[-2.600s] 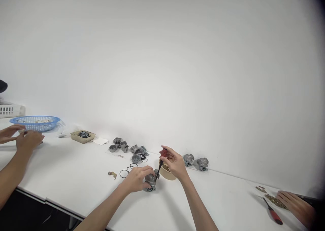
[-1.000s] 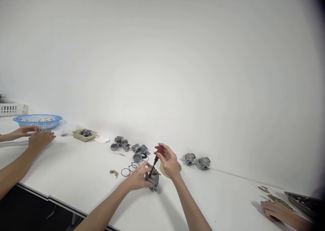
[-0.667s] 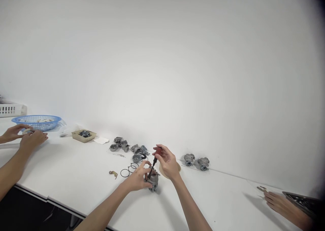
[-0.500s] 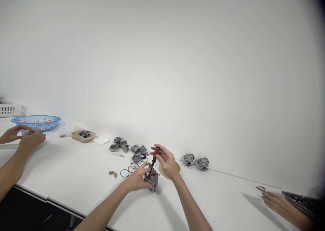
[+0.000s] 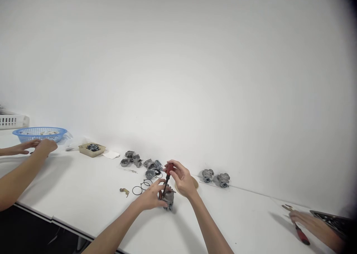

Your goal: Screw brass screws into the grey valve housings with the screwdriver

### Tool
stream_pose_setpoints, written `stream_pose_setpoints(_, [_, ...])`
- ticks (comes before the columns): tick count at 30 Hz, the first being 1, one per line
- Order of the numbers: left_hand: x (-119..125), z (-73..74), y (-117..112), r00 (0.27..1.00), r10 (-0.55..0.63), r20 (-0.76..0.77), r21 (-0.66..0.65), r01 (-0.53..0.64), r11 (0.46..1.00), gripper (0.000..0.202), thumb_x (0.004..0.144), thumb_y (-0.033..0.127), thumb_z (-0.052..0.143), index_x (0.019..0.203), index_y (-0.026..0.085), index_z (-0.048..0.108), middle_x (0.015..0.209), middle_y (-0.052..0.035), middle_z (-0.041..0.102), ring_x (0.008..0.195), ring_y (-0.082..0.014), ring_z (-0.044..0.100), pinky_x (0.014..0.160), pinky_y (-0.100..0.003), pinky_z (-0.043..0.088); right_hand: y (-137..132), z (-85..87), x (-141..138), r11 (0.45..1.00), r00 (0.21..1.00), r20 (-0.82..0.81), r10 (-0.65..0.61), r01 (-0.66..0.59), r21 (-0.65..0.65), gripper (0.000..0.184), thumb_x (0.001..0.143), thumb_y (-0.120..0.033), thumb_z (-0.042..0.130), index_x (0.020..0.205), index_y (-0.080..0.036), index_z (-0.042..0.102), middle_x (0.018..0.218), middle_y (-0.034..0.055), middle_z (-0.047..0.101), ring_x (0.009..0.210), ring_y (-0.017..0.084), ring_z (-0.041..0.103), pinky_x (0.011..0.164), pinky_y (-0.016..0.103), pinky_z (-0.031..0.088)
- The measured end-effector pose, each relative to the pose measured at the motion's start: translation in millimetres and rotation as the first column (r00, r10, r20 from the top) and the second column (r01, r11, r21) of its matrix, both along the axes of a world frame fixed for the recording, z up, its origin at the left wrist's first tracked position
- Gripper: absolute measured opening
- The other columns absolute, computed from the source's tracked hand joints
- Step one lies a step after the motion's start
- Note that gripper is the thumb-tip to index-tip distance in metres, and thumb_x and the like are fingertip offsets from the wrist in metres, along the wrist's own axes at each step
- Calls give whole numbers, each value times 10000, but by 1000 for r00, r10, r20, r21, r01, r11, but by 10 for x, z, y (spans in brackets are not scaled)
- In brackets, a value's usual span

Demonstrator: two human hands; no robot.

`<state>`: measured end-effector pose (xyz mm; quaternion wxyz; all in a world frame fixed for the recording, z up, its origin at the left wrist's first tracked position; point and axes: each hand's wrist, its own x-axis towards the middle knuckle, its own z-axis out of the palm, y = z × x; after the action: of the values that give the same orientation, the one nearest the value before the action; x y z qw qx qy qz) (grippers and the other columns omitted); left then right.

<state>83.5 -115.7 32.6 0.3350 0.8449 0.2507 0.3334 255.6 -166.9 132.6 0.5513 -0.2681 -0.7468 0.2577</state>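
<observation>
My left hand (image 5: 152, 195) grips a small grey metal part (image 5: 169, 199) that stands on the white table (image 5: 83, 198). My right hand (image 5: 181, 179) is closed on the red handle of a screwdriver (image 5: 168, 174). Its dark shaft points down onto the top of the part. Behind my right hand a tan bowl (image 5: 195, 182) is mostly hidden.
Black rubber rings (image 5: 142, 187) and a brass piece (image 5: 124, 191) lie left of the part. Several grey castings (image 5: 142, 162) and two more castings (image 5: 216, 177) sit by the wall. Another person's hands (image 5: 36, 146) work near a blue basket (image 5: 39, 132); a third person's hand (image 5: 309, 222) lies by a red screwdriver (image 5: 301, 234).
My right hand and the screwdriver shifted left from the bowl onto the part, which my left hand turned upright. The person on the left moved their hands; the hand at right reached toward the red screwdriver.
</observation>
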Motion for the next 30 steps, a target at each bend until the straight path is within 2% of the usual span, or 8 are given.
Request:
stream_pose_setpoints(5, [3, -13, 2, 1000, 0, -6, 26, 1, 1000, 536, 691, 334, 837, 1193, 344, 650, 1440, -44, 394, 816, -143, 610, 812, -359, 561, 13, 37, -29, 992, 989, 75, -128, 128, -7, 327, 924, -256, 580, 1250, -268, 608, 1051, 56, 651, 928, 193, 648, 816, 335, 570])
stream_pose_setpoints(8, [-1, -11, -3, 997, 58, -48, 139, -51, 989, 550, 679, 397, 850, 1189, 343, 648, 1416, -48, 419, 905, -189, 616, 829, -371, 551, 22, 44, -47, 981, 974, 114, -195, 194, 23, 345, 912, -245, 585, 1255, -264, 615, 1026, 49, 654, 909, 183, 633, 826, 324, 569])
stream_pose_setpoints(13, [-26, -21, 44, 967, 242, -83, 438, -183, 880, 652, 588, 515, 886, 1170, 334, 654, 1218, -58, 519, 995, -261, 590, 775, -357, 520, 11, 28, -7, 970, 964, 124, -234, 224, 91, 335, 911, -229, 572, 1239, -267, 627, 975, 32, 653, 859, 164, 619, 822, 302, 567])
stream_pose_setpoints(16, [-40, -21, 85, 950, 306, -56, 518, -234, 823, 671, 554, 568, 884, 1133, 312, 661, 1054, -45, 564, 936, -249, 574, 742, -340, 499, 16, 19, 84, 959, 955, 129, -268, 252, 133, 330, 905, -236, 581, 1230, -259, 637, 962, 33, 659, 852, 162, 620, 829, 301, 568])
stream_pose_setpoints(19, [-42, -12, 94, 946, 324, -11, 552, -265, 791, 665, 526, 603, 879, 1054, 262, 663, 1043, -56, 593, 937, -261, 566, 774, -367, 495, 46, 16, 195, 943, 939, 129, -318, 300, 141, 318, 899, -252, 589, 1211, -239, 647, 974, 46, 666, 868, 169, 630, 835, 303, 572])
stream_pose_setpoints(22, [-42, -8, 67, 961, 277, 1, 528, -236, 816, 645, 542, 572, 883, 1050, 252, 646, 1179, -77, 610, 1042, -292, 571, 866, -406, 493, 97, 2, 275, 936, 933, 112, -342, 328, 127, 329, 892, -262, 587, 1213, -218, 641, 969, 57, 665, 868, 175, 634, 811, 304, 579])
stream_pose_setpoints(25, [-57, 1, 21, 979, 193, -58, 432, -149, 889, 697, 582, 548, 872, 1168, 277, 607, 1316, -73, 593, 1205, -320, 538, 991, -427, 459, 157, -26, 315, 928, 926, 102, -365, 353, 117, 332, 884, -265, 586, 1207, -215, 643, 959, 58, 663, 854, 176, 633, 783, 304, 581])
stream_pose_setpoints(30, [-86, 62, -52, 985, 114, -129, 261, -78, 962, 754, 608, 524, 863, 1265, 326, 551, 1271, -27, 624, 1171, -295, 584, 986, -394, 473, 268, -68, 359, 900, 900, 55, -433, 428, 78, 353, 861, -307, 612, 1200, -215, 652, 973, 68, 678, 834, 192, 649, 735, 320, 587])
